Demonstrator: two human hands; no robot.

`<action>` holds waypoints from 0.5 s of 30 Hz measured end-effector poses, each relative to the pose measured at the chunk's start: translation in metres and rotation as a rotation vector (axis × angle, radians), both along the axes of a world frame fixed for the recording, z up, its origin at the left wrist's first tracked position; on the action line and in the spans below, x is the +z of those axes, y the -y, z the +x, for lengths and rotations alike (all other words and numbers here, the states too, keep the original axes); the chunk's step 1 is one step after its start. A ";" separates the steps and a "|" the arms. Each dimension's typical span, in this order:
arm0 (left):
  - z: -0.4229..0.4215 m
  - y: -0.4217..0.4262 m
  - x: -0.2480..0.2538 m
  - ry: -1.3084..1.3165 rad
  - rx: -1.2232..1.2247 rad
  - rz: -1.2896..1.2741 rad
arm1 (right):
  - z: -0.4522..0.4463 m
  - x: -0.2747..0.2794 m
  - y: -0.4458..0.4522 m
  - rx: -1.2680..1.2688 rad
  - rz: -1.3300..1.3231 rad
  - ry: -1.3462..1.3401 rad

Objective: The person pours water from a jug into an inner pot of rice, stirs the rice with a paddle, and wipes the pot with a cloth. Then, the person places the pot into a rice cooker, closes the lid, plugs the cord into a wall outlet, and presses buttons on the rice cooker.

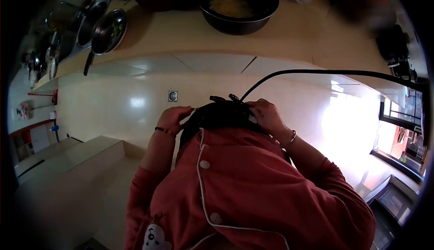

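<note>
"Item one?"
"Black waist item: dark, rounded, two stubby ends on top, pale mesh patch at one side. Located between the left hand and the right hand, against the red shirt."
"Attachment?"
"Black cable, one (thick), arching away beyond the right hand."
"Pose of hands?"
"Apart from each other, one per side. Left: bent inward, fingertips at the edge. Right: fingers curled at the opposite edge. Firmness of grip: cannot tell."
</note>
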State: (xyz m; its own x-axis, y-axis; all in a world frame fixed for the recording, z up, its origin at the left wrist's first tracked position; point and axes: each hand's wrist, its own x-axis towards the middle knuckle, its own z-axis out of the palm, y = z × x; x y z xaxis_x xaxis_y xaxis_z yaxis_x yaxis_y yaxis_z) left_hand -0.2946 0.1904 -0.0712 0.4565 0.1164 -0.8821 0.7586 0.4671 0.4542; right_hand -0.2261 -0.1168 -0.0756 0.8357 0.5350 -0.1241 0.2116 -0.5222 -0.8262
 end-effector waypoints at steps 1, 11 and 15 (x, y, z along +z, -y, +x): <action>-0.011 -0.009 -0.003 -0.006 0.006 -0.011 | 0.000 0.001 -0.003 0.008 -0.004 0.005; -0.043 0.000 -0.014 0.176 -0.202 0.028 | -0.017 0.007 -0.012 0.038 -0.178 -0.078; -0.026 0.013 -0.005 0.384 -0.766 0.291 | -0.027 0.019 -0.021 0.107 -0.269 0.364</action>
